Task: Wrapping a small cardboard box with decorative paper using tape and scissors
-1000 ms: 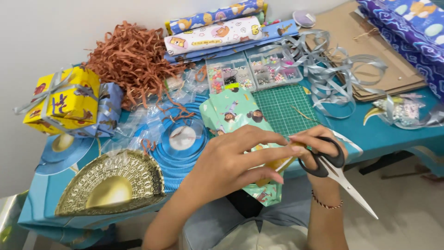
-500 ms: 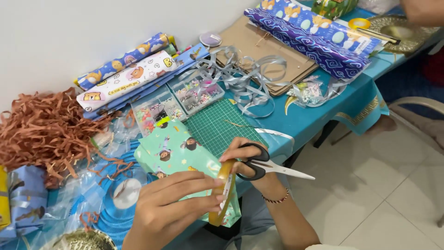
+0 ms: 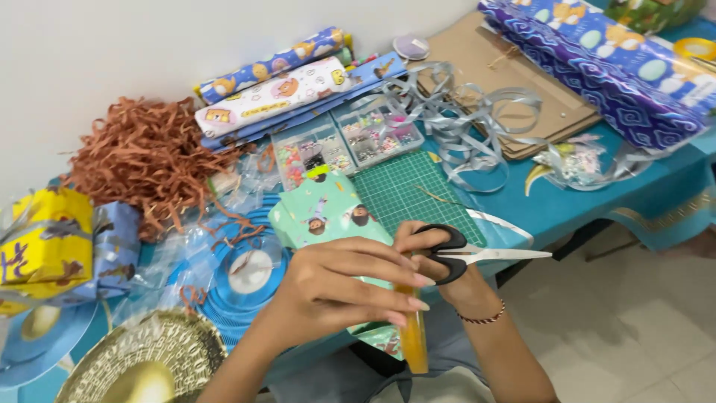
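My right hand (image 3: pixel 436 261) grips black-handled scissors (image 3: pixel 477 254), fingers through the loops, blades pointing right over the table edge. My left hand (image 3: pixel 335 287) holds a yellowish roll of clear tape (image 3: pixel 414 336) edge-on between its fingertips, just left of the scissors. Behind both hands lies a box wrapped in mint-green cartoon paper (image 3: pixel 328 213), partly on a green cutting mat (image 3: pixel 406 190).
On the blue table (image 3: pixel 567 205): brown paper shred (image 3: pixel 145 160), wrapping-paper rolls (image 3: pixel 276 86), clear bead boxes (image 3: pixel 347 142), silver curling ribbon (image 3: pixel 462 123), a cardboard sheet (image 3: pixel 514 82), blue ribbon spool (image 3: pixel 246 272), gold plate (image 3: pixel 149 366), a yellow wrapped gift (image 3: pixel 45 242). Tiled floor lies at right.
The view has swung back to the left. My hands stay together; the scissor blades now lie level pointing right, and the tape roll hangs lower under my left fingertips.
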